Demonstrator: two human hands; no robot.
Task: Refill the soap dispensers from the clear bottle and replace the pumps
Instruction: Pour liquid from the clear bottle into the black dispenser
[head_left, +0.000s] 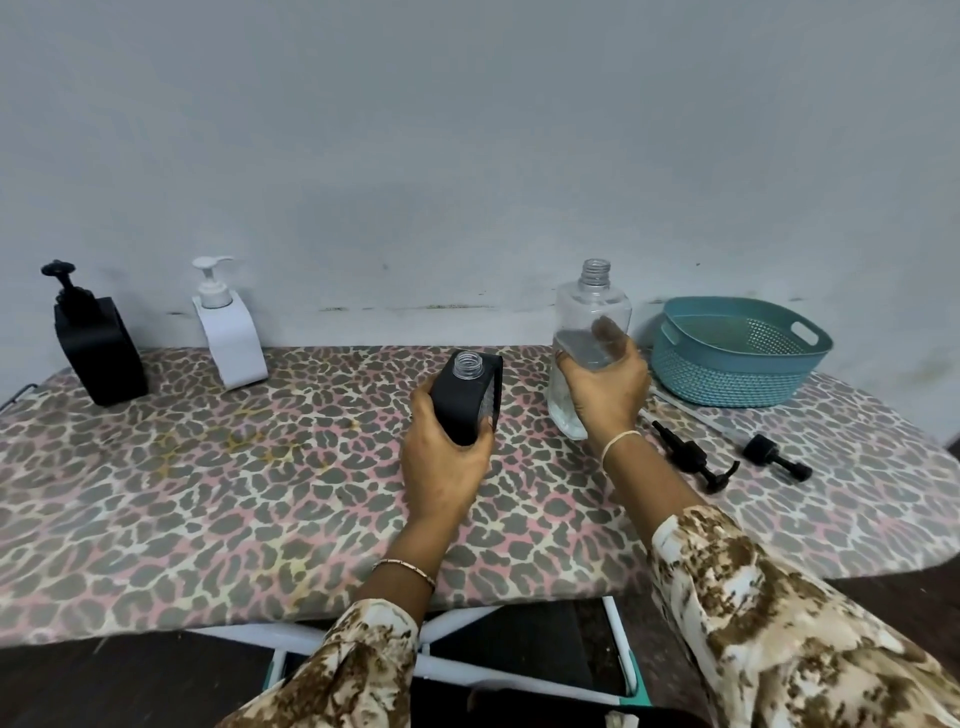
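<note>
Head view: three dispensers (98, 343) (231, 332) (467, 400), one clear bottle (592, 306), two loose pumps (693, 457) (774, 452).

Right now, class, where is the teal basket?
In the head view, the teal basket sits at the far right of the table, near the wall, right of the clear bottle in the right hand.

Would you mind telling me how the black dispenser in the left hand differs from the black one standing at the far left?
The held dispenser has an open threaded neck with no pump; the far-left dispenser has its pump fitted. The held one is gripped by the left hand near the middle; the far-left one stands untouched at the back. Both are black and squarish.
</note>
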